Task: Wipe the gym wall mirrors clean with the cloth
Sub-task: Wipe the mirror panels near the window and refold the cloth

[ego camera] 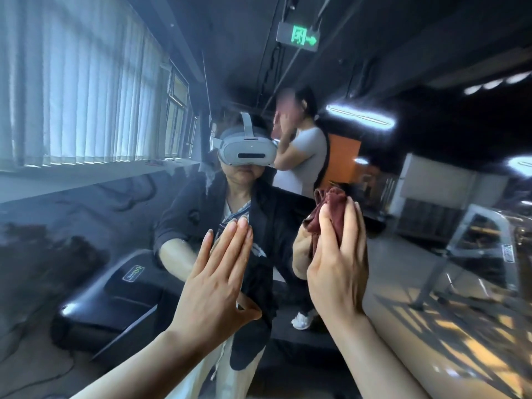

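Both hands up against the wall mirror [121, 214], which fills the whole view. Left hand [214, 279] lies flat on the glass, fingers straight and close together, thumb splayed out to the right; its fingertips [241, 224] meet their own reflection, so contact looks real. It holds nothing.

Right hand [338, 264] presses a dark red cloth [331, 210] to the mirror — fingers held together and bent over the bunched fabric, thumb on the left side of the wad, pinning it. The cloth sticks out above the fingertips and a little to the left of the thumb; the lower part is hidden behind the palm. Between the left hand's fingertips and the right thumb there is a narrow strip of bare glass; the hands are near each other, not touching.

Room: glass runs on wide to the left of the left fingers and to the right of the right fingers, also well above both. No mirror edge or seam can be told for sure in this view. Faint smears show on the glass to the upper left of the left fingertips.

Reflected — the person in a white headset [246, 152] and dark jacket, a second person [305, 156] behind, vertical blinds [77, 82] far left, a green exit sign [299, 37] up top.
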Demonstrator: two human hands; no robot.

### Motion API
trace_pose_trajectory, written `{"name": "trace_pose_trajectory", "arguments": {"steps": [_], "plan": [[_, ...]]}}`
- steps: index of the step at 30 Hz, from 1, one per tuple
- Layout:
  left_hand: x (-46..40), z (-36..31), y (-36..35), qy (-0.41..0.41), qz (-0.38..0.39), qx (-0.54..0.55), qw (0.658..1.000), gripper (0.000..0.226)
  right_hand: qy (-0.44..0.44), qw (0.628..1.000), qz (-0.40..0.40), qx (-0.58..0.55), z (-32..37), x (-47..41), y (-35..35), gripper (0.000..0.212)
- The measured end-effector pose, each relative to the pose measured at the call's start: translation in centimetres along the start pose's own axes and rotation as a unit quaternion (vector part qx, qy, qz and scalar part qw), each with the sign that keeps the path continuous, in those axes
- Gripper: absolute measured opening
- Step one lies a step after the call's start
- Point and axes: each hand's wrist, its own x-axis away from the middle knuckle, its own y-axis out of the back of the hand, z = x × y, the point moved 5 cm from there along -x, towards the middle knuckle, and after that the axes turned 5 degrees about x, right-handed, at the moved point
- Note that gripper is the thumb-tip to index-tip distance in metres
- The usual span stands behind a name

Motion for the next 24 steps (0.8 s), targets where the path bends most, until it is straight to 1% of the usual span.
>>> {"name": "trace_pose_trajectory", "arguments": {"steps": [2, 4, 6, 8, 10, 13, 14, 15, 16, 17, 18, 19, 20, 21, 22, 23, 24], "plan": [[0.0, 0.0, 0.1, -0.001, -0.002, 0.002, 1.000, 0.150, -0.051, 0.999, -0.003, -0.009, -0.5, -2.6, 0.0, 0.053], [0.0, -0.1, 0.1, -0.002, -0.011, 0.004, 1.000, 0.148, -0.089, 0.996, -0.002, -0.024, -0.6, -4.1, -0.2, 0.055], [0.1, -0.1, 0.1, -0.007, -0.020, 0.006, 1.000, 0.144, -0.076, 0.997, -0.016, -0.029, -0.6, -3.2, -0.3, 0.054], [0.1, -0.1, 0.0, -0.011, -0.024, 0.007, 1.000, 0.143, -0.027, 0.999, -0.014, -0.022, -0.2, 0.9, -0.9, 0.049], [0.1, 0.0, 0.1, -0.015, -0.018, 0.008, 1.000, 0.142, 0.045, 0.998, 0.034, -0.016, 0.6, 7.6, -1.7, 0.042], [0.4, 0.3, 0.8, -0.024, -0.007, 0.010, 1.000, 0.135, 0.186, 0.973, 0.135, -0.023, 1.3, 15.8, -1.6, 0.049], [0.8, 0.4, 0.9, -0.030, -0.005, 0.005, 1.000, 0.131, 0.226, 0.961, 0.155, -0.031, 1.0, 16.4, -1.3, 0.047], [1.4, 0.5, 1.1, -0.033, -0.010, -0.001, 0.999, 0.125, 0.249, 0.954, 0.162, -0.039, 0.6, 15.6, -1.2, 0.046], [2.1, 0.6, 1.2, -0.033, -0.027, -0.006, 0.999, 0.117, 0.247, 0.956, 0.150, -0.046, 0.4, 13.7, -1.1, 0.043], [3.0, 0.8, 1.3, -0.026, -0.051, -0.009, 0.998, 0.107, 0.214, 0.969, 0.118, -0.044, 0.2, 10.9, -1.1, 0.041], [4.1, 1.0, 1.3, -0.014, -0.076, -0.012, 0.997, 0.099, 0.154, 0.984, 0.084, -0.042, -0.1, 7.6, -1.1, 0.041], [5.2, 1.3, 1.2, 0.003, -0.096, -0.015, 0.995, 0.092, 0.075, 0.994, 0.059, -0.055, -0.1, 4.4, -1.2, 0.043], [6.4, 1.8, 0.7, 0.024, -0.109, -0.018, 0.994, 0.089, -0.007, 0.996, 0.036, -0.078, 0.0, 2.0, -1.4, 0.045], [7.5, 2.4, 0.1, 0.046, -0.114, -0.020, 0.992, 0.088, -0.070, 0.993, 0.015, -0.098, 0.4, 0.6, -1.7, 0.046], [8.3, 3.0, -0.6, 0.066, -0.112, -0.020, 0.991, 0.090, -0.093, 0.991, -0.002, -0.101, 1.3, 0.5, -2.0, 0.044], [9.0, 3.6, -1.2, 0.077, -0.105, -0.019, 0.991, 0.091, -0.077, 0.993, -0.011, -0.094, 2.4, 1.8, -2.4, 0.043], [9.4, 4.1, -1.8, 0.080, -0.096, -0.018, 0.992, 0.091, -0.034, 0.996, -0.004, -0.086, 3.8, 4.2, -2.9, 0.046]]}}
